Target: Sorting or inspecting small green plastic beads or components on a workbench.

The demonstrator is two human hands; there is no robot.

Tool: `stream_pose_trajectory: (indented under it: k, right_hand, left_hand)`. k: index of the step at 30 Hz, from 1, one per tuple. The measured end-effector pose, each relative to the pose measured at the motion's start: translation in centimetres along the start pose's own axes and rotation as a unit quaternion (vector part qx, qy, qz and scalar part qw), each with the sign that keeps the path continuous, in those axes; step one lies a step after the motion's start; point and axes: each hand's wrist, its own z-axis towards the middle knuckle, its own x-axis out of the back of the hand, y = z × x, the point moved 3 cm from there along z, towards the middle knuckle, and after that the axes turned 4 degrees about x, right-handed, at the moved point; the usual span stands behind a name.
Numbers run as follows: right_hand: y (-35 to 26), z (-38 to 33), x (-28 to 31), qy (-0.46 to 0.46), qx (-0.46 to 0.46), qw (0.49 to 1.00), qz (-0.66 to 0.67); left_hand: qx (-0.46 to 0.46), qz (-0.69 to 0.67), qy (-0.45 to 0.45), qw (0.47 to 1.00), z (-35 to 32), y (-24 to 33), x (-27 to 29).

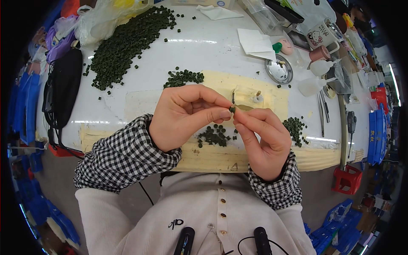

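In front of my chest, my left hand [180, 117] is closed, pinching a small dark green ring-shaped part [232, 109] between thumb and forefinger. My right hand [268, 138] meets it there, its bent fingertips close against the part; whether they grip something thin is hidden. Beneath the hands lies a small heap of similar green parts [214, 136]. Another heap [182, 78] sits just beyond my left hand, and a third [295, 130] lies right of my right hand. Behind the fingers, a pale yellow block with a short peg [257, 96] is fixed to the table.
A large pile of green parts [127, 44] covers the far left, beside plastic bags [100, 25] and a black pouch [68, 87]. To the right are a round metal lid [279, 70], white squeeze bottles [311, 86], tweezers [321, 114] and a mug [321, 35]. A red stool [346, 180] stands below.
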Motion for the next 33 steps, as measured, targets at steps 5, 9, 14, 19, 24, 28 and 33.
stream_pose_trajectory:
  k: [5,9,14,19,24,28,33]
  right_hand:
    - [0.1,-0.1,0.2,0.006,0.002,1.000,-0.005]
    - [-0.1,0.4,1.3,0.035,0.019,0.998,-0.048]
    - [-0.3,1.9,2.9,0.084,0.044,0.974,-0.206]
    - [0.6,3.2,3.1,0.051,0.047,0.947,-0.314]
    - [0.9,3.2,3.1,0.025,0.060,0.950,-0.306]
    - [-1.3,2.9,3.8,0.136,0.094,0.946,-0.278]
    - [-2.3,2.9,3.2,0.062,0.111,0.983,-0.135]
  left_hand:
    - [0.005,-0.008,0.001,1.000,0.1,-0.1,-0.1]
    - [0.019,-0.013,0.010,1.000,-0.1,0.1,0.1]
    - [0.022,-0.013,0.008,1.000,-0.1,0.0,0.1]
    - [0.017,-0.009,0.007,1.000,0.0,-0.1,0.0]
    - [0.006,-0.002,0.003,1.000,0.0,-0.1,-0.1]
    - [0.003,0.005,0.002,1.000,-0.1,-0.3,0.0]
    - [-0.001,0.008,-0.008,1.000,-0.1,-0.1,-0.2]
